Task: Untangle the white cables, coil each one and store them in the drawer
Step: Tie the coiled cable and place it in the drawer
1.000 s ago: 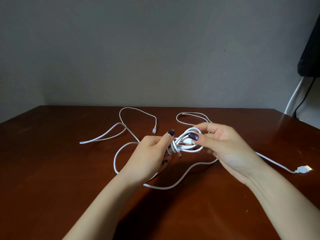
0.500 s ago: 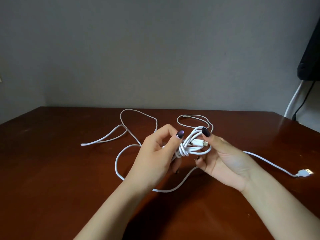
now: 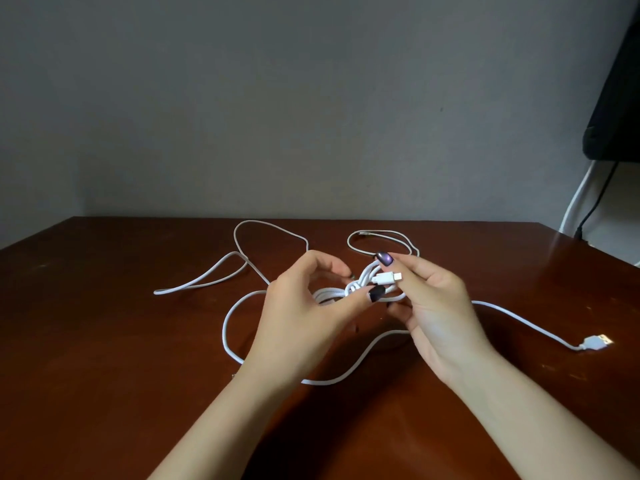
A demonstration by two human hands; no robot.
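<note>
White cables (image 3: 360, 277) hang knotted above the table (image 3: 104, 341), the left hand (image 3: 304, 306) pinching them and the right hand (image 3: 436, 306), at its 3 o'clock, pinching a plug (image 3: 386, 278) whose long axis runs 9 to 3

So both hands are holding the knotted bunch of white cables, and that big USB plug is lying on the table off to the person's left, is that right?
Not quite: the USB plug lies on the table to the person's right, not left, as the head view shows. The left hand and right hand do both hold the knotted bunch of white cables.
</note>
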